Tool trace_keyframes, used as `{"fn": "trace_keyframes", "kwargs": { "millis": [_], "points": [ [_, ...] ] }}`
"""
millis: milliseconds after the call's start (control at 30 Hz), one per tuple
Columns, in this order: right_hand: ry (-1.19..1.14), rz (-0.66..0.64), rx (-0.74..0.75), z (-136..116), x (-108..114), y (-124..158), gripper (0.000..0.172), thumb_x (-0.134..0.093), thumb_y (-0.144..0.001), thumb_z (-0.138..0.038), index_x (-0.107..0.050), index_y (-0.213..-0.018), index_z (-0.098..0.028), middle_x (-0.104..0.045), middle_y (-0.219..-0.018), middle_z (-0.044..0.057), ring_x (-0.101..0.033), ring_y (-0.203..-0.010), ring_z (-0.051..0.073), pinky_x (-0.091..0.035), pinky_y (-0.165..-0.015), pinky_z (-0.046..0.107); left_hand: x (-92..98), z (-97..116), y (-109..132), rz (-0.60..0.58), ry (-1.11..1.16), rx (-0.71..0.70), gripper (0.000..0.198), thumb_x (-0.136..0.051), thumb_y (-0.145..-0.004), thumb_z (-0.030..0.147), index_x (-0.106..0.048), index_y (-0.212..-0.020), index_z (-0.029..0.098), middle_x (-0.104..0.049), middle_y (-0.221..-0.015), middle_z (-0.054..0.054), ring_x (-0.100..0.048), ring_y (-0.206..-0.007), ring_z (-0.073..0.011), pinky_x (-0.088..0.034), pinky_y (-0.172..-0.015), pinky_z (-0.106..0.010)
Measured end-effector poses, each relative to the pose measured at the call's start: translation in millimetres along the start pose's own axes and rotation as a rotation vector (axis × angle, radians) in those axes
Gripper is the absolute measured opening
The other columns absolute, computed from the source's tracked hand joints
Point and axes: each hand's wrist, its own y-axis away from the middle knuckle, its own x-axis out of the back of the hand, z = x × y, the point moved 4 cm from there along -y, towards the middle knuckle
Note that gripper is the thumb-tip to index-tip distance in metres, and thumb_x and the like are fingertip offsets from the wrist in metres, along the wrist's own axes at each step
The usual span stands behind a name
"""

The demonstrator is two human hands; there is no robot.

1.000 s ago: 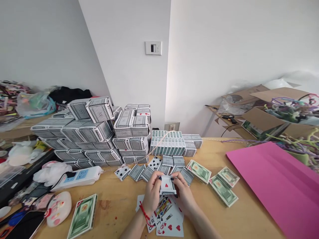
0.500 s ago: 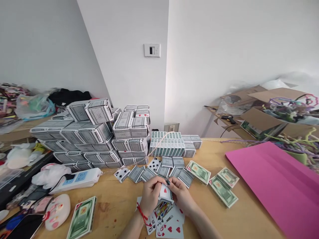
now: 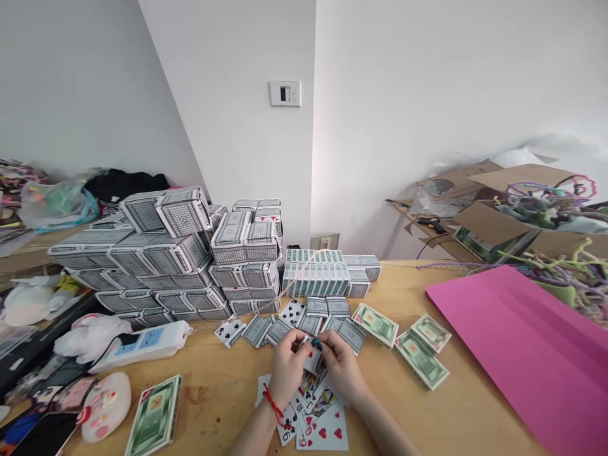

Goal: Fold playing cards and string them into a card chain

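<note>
My left hand (image 3: 288,370) and my right hand (image 3: 342,368) meet above the table, pinching a small white pack of playing cards (image 3: 312,361) between their fingers. Most of the pack is hidden by my fingers. Directly below the hands lies a loose spread of face-up playing cards (image 3: 323,432), showing hearts and a jack. Grey-backed cards (image 3: 280,331) lie in a row just beyond my fingertips. A red string circles my left wrist.
Green banknote-pattern card packs (image 3: 375,324) lie to the right, with another (image 3: 154,415) at front left. Stacked grey card boxes (image 3: 161,253) rise behind. A white power strip (image 3: 142,345) lies left, a pink sheet (image 3: 517,342) right, beside cardboard boxes (image 3: 494,231).
My hands have closed in around the white pack, which now shows far less between my fingers. The view has drifted slightly, shifting the table scene to the left.
</note>
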Motion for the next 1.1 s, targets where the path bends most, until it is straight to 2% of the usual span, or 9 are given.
{"fn": "trace_keyframes", "kwargs": {
  "millis": [100,300,433,533,633,733,933,1033,1100],
  "points": [
    [0.052,-0.003,0.008,1,0,1,0.019,-0.051,-0.077,-0.035,-0.058,-0.069,-0.02,-0.055,-0.065,0.001,-0.048,-0.064,0.017,-0.037,-0.06,0.026,2.3,-4,-1,0.031,0.062,0.039,0.017,-0.056,-0.068,0.027,-0.05,-0.057,0.016,-0.043,-0.053,0.005,-0.04,-0.053,-0.0103,-0.033,-0.052,-0.021],
    [-0.062,-0.001,-0.106,10,2,-3,0.025,-0.058,-0.072,-0.042,-0.057,-0.066,-0.017,-0.054,-0.059,0.0,-0.047,-0.057,0.014,-0.036,-0.053,0.024,2.3,-10,-3,-0.047,0.176,0.15,0.026,-0.054,-0.071,0.036,-0.053,-0.055,0.014,-0.043,-0.047,0.004,-0.039,-0.045,-0.0088,-0.031,-0.044,-0.02],
    [-0.163,0.065,-0.157,12,8,-4,0.029,-0.063,-0.066,-0.045,-0.052,-0.069,-0.018,-0.051,-0.055,-0.003,-0.045,-0.048,0.012,-0.035,-0.046,0.023,6.5,-2,0,0.038,0.016,-0.003,0.024,-0.05,-0.076,0.036,-0.06,-0.075,0.015,-0.058,-0.065,-0.001,-0.052,-0.061,-0.0148,-0.041,-0.056,-0.024],
    [-0.082,0.064,-0.116,11,8,-1,0.031,-0.07,-0.06,-0.041,-0.054,-0.075,-0.018,-0.053,-0.057,-0.002,-0.047,-0.05,0.013,-0.036,-0.047,0.023,8.3,1,3,0.095,-0.037,-0.075,0.024,-0.046,-0.079,0.035,-0.058,-0.09,0.017,-0.063,-0.082,-0.006,-0.057,-0.075,-0.0186,-0.045,-0.067,-0.029],
    [0.103,0.082,-0.078,11,7,2,0.024,-0.065,-0.065,-0.04,-0.056,-0.068,-0.018,-0.049,-0.052,-0.003,-0.042,-0.048,0.012,-0.032,-0.046,0.024,8.0,0,2,0.069,-0.089,-0.117,0.021,-0.045,-0.08,0.033,-0.056,-0.091,0.018,-0.062,-0.081,-0.005,-0.058,-0.073,-0.0183,-0.047,-0.067,-0.03],
    [0.159,0.08,-0.058,13,7,2,0.023,-0.059,-0.07,-0.041,-0.057,-0.065,-0.019,-0.048,-0.051,-0.002,-0.042,-0.049,0.013,-0.032,-0.048,0.024,7.9,2,0,0.003,-0.17,-0.17,0.02,-0.046,-0.079,0.03,-0.056,-0.094,0.02,-0.062,-0.085,-0.005,-0.059,-0.075,-0.0182,-0.048,-0.067,-0.03],
    [0.081,0.017,-0.018,4,8,2,0.023,-0.054,-0.074,-0.041,-0.06,-0.066,-0.02,-0.052,-0.055,-0.001,-0.045,-0.054,0.015,-0.035,-0.052,0.025,8.1,16,2,-0.048,-0.413,-0.422,0.026,-0.041,-0.082,0.023,-0.06,-0.101,0.025,-0.059,-0.102,-0.007,-0.055,-0.096,-0.0207,-0.046,-0.082,-0.036],
    [0.033,-0.026,-0.056,0,7,2,0.026,-0.05,-0.077,-0.041,-0.06,-0.068,-0.018,-0.053,-0.058,0.0,-0.046,-0.057,0.015,-0.036,-0.053,0.024,7.5,17,3,-0.038,-0.459,-0.456,0.028,-0.039,-0.083,0.021,-0.06,-0.102,0.024,-0.06,-0.099,-0.007,-0.055,-0.095,-0.0197,-0.046,-0.083,-0.036],
    [-0.107,-0.037,-0.13,1,5,2,0.027,-0.051,-0.077,-0.042,-0.06,-0.069,-0.018,-0.053,-0.058,0.0,-0.048,-0.058,0.015,-0.038,-0.054,0.025,6.8,17,4,-0.036,-0.469,-0.459,0.029,-0.037,-0.084,0.019,-0.06,-0.102,0.024,-0.06,-0.098,-0.007,-0.055,-0.094,-0.0191,-0.047,-0.083,-0.035]
  ]
}}
